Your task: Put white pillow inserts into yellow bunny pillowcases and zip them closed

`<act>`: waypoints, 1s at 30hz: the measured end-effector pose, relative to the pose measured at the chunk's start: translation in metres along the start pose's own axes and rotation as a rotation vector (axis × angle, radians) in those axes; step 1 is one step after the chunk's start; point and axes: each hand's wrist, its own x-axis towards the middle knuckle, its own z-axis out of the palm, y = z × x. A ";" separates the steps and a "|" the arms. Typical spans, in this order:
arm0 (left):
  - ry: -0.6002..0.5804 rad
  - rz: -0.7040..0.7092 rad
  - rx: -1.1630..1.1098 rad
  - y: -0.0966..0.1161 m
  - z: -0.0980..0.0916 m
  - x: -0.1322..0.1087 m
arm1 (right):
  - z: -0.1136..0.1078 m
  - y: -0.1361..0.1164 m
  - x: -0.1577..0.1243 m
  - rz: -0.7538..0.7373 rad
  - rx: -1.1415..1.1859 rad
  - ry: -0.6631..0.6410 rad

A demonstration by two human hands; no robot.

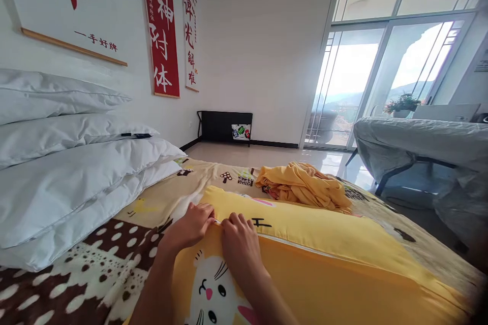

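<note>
A yellow pillowcase [328, 274] with a printed white rabbit face lies in front of me, plump as if filled. A pale zipper [297, 245] runs along its length, partly under my fingers. My left hand [193, 224] is closed, pinching the pillowcase edge near the left end of the zipper. Just to its right, my right hand [241, 238] is closed on the zipper line, fingertips pressed down. The zipper pull itself is hidden by the fingers. Beyond the pillowcase lies a crumpled yellow cloth [305, 185].
White pillows [84, 162] are stacked at the left on a patterned brown and cream blanket [125, 264]. A plastic-covered table [412, 137] stands at the right, by sliding glass doors [351, 81]. A black folded frame [217, 126] leans against the far wall.
</note>
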 end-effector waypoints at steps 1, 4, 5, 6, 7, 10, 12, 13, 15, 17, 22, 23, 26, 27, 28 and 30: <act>0.013 0.009 0.006 -0.002 0.001 0.000 | 0.005 -0.003 0.003 0.009 0.031 0.025; 0.009 0.019 0.003 -0.004 0.000 -0.002 | 0.018 -0.007 0.000 -0.013 0.153 0.187; 0.001 0.020 0.000 -0.004 0.000 -0.003 | 0.020 -0.007 -0.003 -0.039 0.192 0.242; -0.009 0.019 -0.001 -0.004 -0.001 -0.003 | 0.022 -0.007 -0.008 -0.070 0.227 0.285; -0.018 0.017 0.000 -0.004 -0.001 -0.004 | 0.022 -0.006 -0.011 -0.099 0.257 0.313; -0.043 -0.001 0.015 -0.002 -0.001 -0.005 | 0.019 -0.005 -0.019 -0.165 0.313 0.316; -0.061 -0.026 0.016 -0.001 0.000 -0.005 | 0.016 -0.004 -0.021 -0.191 0.323 0.289; -0.070 -0.040 0.017 -0.001 0.001 -0.004 | 0.015 -0.004 -0.022 -0.203 0.325 0.279; -0.090 -0.063 0.019 -0.001 0.003 -0.004 | 0.014 -0.004 -0.022 -0.223 0.325 0.270; -0.105 -0.075 0.028 -0.002 0.004 -0.003 | 0.015 -0.004 -0.023 -0.232 0.333 0.270; -0.108 -0.057 0.035 -0.008 0.003 -0.003 | 0.016 -0.002 -0.023 -0.221 0.367 0.267; -0.105 -0.054 0.030 -0.008 0.002 -0.003 | 0.016 -0.002 -0.023 -0.218 0.368 0.267; -0.100 -0.076 0.025 -0.008 0.000 -0.006 | 0.016 -0.002 -0.023 -0.214 0.369 0.269; -0.098 -0.090 0.030 -0.007 -0.001 -0.007 | 0.016 -0.002 -0.023 -0.214 0.371 0.272; -0.099 -0.103 0.039 -0.005 -0.002 -0.008 | 0.016 -0.003 -0.023 -0.214 0.373 0.276; -0.102 -0.128 0.069 -0.001 -0.003 -0.010 | 0.017 -0.003 -0.023 -0.213 0.375 0.284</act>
